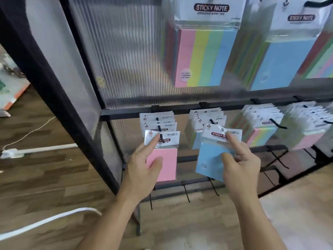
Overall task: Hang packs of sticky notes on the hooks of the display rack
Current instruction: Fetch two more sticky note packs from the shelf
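Blue under clear film and slightly tilted, the blue pack [212, 159] is held in front of the second stack [205, 118] on the middle rail [126, 114]. Its hang hole is not yet threaded on the second hook [212, 121]. It is gripped by the right hand [239, 165]: the thumb is pressed on the blue face and the index finger is stretched up to the white header. The other fingers appear to be curled behind, though that is partly hidden.

Just beside it, the pink pack [164, 165] is already hung on the first hook [161, 137] at the front of its own stack. It is touched by the left hand [142, 170], whose index finger is laid straight on the header and whose thumb is rested on the pink face; nothing is clasped.

Further along the rail more loaded stacks [261, 121] are seen, and large packs [200, 56] are hung above against the ribbed panel [117, 51]. This rail is judged nearly filled, with the blue pack as the step in hand. The lower hooks [186, 193] of the display rack [81, 42] are bare, so more hanging probably remains.
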Demonstrator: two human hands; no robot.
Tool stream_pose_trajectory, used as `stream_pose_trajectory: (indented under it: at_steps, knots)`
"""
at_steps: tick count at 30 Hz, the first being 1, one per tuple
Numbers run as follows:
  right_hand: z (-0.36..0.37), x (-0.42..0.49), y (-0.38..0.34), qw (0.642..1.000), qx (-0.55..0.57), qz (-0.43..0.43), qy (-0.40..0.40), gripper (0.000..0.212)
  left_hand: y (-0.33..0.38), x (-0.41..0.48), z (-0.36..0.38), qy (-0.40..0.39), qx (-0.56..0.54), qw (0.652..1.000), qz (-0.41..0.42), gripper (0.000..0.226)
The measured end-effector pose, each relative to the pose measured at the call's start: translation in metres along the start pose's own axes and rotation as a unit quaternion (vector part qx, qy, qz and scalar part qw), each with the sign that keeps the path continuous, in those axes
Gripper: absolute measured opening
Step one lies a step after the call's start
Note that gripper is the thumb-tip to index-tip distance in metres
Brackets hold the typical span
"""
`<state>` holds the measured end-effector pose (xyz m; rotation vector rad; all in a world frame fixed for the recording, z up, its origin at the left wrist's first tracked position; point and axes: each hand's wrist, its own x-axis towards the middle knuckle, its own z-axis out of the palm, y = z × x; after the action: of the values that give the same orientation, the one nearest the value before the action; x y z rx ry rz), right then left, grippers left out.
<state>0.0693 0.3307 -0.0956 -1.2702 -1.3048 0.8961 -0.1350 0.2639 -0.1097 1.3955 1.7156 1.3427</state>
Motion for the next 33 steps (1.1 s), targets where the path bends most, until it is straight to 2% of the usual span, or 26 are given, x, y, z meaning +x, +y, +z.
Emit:
stream_pose_trajectory:
  at_steps: [10,14,18,25,30,33]
  knots:
    - [-0.020,0.017,0.014,0.992,-0.043,-0.022,-0.113,0.050,0.013,0.001,0.029,0.082,0.046,0.991,-0.096,0.072]
    - [-0.016,0.036,0.014,0.978,-0.101,-0.038,-0.180,0.062,0.022,-0.001,0.033,0.106,0.078,0.985,-0.113,0.069]
    - [-0.012,0.054,0.016,0.959,-0.155,-0.050,-0.231,0.064,0.029,0.001,0.036,0.106,0.145,0.976,-0.126,0.067]
    - [-0.012,0.065,0.020,0.943,-0.216,-0.069,-0.244,0.065,0.034,0.006,0.040,0.122,0.209,0.960,-0.139,0.052]
    - [-0.014,0.035,0.028,0.956,-0.209,-0.137,-0.153,0.048,0.030,-0.008,0.047,0.138,0.230,0.951,-0.156,0.058]
    - [-0.003,0.013,0.033,0.942,-0.194,-0.191,-0.198,0.038,0.033,-0.023,0.046,0.151,0.257,0.940,-0.167,0.061]
